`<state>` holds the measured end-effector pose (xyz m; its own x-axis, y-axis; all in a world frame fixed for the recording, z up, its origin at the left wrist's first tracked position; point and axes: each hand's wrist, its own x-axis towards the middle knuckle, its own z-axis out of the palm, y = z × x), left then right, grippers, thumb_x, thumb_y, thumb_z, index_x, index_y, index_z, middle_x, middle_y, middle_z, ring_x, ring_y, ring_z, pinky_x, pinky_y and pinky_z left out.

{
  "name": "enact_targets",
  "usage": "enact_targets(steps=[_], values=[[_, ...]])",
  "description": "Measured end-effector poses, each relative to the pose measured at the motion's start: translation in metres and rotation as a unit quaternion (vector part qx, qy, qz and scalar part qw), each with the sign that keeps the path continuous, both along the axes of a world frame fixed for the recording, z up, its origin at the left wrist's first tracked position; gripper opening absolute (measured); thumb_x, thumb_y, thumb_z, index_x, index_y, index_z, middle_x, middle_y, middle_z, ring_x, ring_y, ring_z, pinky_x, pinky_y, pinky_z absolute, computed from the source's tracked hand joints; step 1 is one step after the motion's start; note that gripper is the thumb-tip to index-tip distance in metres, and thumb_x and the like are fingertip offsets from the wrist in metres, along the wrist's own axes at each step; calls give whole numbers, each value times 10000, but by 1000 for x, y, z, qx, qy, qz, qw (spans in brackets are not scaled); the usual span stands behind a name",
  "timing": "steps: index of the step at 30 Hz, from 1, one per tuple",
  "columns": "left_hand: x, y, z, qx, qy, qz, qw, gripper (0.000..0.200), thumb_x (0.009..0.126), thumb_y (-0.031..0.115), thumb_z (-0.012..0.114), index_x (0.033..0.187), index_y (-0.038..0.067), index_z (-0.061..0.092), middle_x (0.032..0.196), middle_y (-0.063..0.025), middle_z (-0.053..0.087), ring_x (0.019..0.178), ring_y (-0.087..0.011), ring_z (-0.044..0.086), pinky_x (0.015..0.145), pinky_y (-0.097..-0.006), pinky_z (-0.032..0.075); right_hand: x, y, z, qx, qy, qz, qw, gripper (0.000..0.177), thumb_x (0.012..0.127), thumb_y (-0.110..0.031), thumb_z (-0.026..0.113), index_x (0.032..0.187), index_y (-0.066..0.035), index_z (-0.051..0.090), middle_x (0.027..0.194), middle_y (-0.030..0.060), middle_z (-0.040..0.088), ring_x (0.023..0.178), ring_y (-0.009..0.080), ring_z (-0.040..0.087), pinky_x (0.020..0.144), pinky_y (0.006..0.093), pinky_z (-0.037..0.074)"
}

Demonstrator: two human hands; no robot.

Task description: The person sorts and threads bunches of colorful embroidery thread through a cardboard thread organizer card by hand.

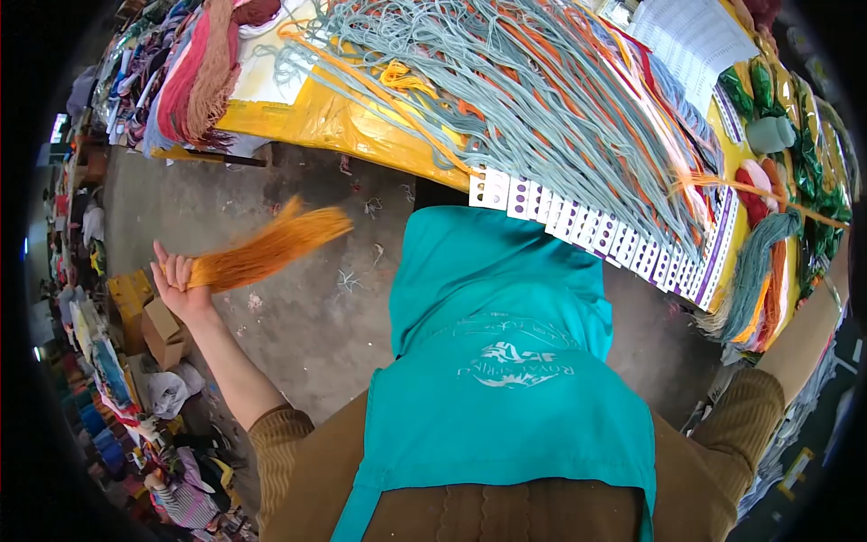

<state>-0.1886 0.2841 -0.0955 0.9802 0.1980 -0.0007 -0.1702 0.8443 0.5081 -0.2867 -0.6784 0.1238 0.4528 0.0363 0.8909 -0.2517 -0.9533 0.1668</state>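
Note:
My left hand point(181, 275) is raised at the left, its fingers closed round one end of an orange thread bundle point(271, 246) that fans out to the right over the floor. At the far right edge my right hand point(843, 257) is dark and cut off by the view, so its fingers cannot be made out. A thin orange strand point(777, 192) runs from the table's threads toward it. Long grey-green and orange threads point(506, 99) lie across the table, near a row of white punched cards point(578, 224) along its front edge.
The yellow-covered table point(334, 131) also bears pink and tan hanks point(194, 81), a printed sheet point(691, 45), a grey-green cup point(770, 135) and hanging hanks point(759, 271). A cardboard box point(163, 332) stands on the floor at left. Another person point(185, 497) is at lower left.

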Motion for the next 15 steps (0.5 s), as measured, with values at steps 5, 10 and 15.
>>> enact_targets(steps=[5, 10, 15], values=[[7, -126, -11, -46, -30, -213, 976, 536, 966, 260, 559, 1434, 59, 391, 654, 39, 409, 506, -56, 338, 496, -197, 347, 42, 113, -46, 98, 206, 119, 966, 205, 933, -198, 521, 952, -33, 641, 923, 102, 633, 770, 224, 583, 661, 318, 450], [-1, -242, -43, -78, 45, -328, 940, 351, 953, 235, 584, 1229, 22, 542, 753, 25, 440, 620, -60, 402, 568, -208, 384, 59, 301, -166, 618, 461, 406, 490, 244, 945, -128, 565, 1158, -45, 480, 874, 52, 666, 843, 116, 622, 799, 260, 473], [-22, -346, -6, 244, 101, -398, 878, 338, 913, 169, 638, 1211, 25, 571, 822, 13, 537, 612, -46, 449, 567, -218, 407, 62, 374, -200, 636, 538, 425, 355, 342, 953, -84, 517, 1275, -50, 409, 802, 47, 659, 772, 82, 559, 719, 251, 427]])
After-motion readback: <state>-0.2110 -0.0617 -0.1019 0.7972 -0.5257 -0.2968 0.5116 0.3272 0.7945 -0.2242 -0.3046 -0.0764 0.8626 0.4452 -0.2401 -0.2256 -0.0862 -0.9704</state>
